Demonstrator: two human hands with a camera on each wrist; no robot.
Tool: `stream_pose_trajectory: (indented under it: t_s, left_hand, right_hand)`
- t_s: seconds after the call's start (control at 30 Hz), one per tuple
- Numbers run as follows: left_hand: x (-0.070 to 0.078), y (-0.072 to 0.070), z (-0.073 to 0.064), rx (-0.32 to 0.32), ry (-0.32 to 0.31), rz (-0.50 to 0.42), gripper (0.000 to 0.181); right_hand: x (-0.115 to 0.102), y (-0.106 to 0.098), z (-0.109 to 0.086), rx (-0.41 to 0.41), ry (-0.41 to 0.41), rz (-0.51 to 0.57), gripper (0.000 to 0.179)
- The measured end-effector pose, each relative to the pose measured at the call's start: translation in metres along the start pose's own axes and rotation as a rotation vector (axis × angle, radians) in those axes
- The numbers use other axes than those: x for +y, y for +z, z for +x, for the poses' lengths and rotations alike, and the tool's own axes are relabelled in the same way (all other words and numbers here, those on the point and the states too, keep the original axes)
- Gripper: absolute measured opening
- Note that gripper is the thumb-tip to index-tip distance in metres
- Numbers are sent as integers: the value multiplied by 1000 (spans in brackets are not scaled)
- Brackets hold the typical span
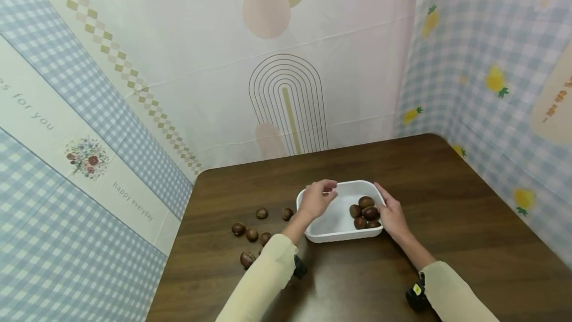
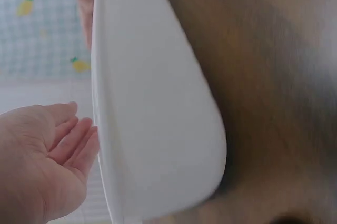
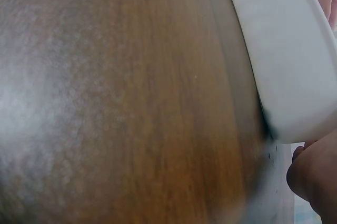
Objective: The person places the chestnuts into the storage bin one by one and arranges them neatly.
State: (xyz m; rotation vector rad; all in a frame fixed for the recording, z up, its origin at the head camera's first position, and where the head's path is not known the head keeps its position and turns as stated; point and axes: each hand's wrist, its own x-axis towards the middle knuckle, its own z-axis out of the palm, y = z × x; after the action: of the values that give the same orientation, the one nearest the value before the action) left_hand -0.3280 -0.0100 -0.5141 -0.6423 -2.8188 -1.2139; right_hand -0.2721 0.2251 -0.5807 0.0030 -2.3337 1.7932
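A white rectangular tray [image 1: 340, 208] rests on the brown table, several chestnuts [image 1: 370, 213] grouped at its right end. My right hand [image 1: 393, 216] grips the tray's right side, thumb over the rim and fingers along the outer wall. Above the tray's left part hovers my left hand [image 1: 316, 200], fingers loosely bent with nothing between them. From the left wrist, that hand [image 2: 47, 161] appears beside the rim of the tray [image 2: 158, 98]. The right wrist view catches only part of the right hand [image 3: 316, 179] under the tray's end [image 3: 289, 56].
Left of the tray, several loose chestnuts [image 1: 252, 234] lie scattered on the table [image 1: 357, 282]; the left forearm partly covers some. Patterned cloths [image 1: 214, 84] hang behind the table and on both sides.
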Motion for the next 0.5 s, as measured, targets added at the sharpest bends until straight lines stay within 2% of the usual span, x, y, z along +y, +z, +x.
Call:
stream_pose_trajectory:
  t_s: [0.17, 0.3, 0.5]
  left_hand:
    - [-15, -24, 3, 82, -32, -28, 27]
    - [-29, -45, 2, 117, -67, -23, 28]
    - [-58, -72, -5, 192, -103, 10, 29]
  right_hand:
    - [-1, -1, -1, -10, 5, -5, 72]
    - [-1, -1, -1, -14, 9, -12, 73]
    - [-1, 0, -1, -15, 9, 4, 74]
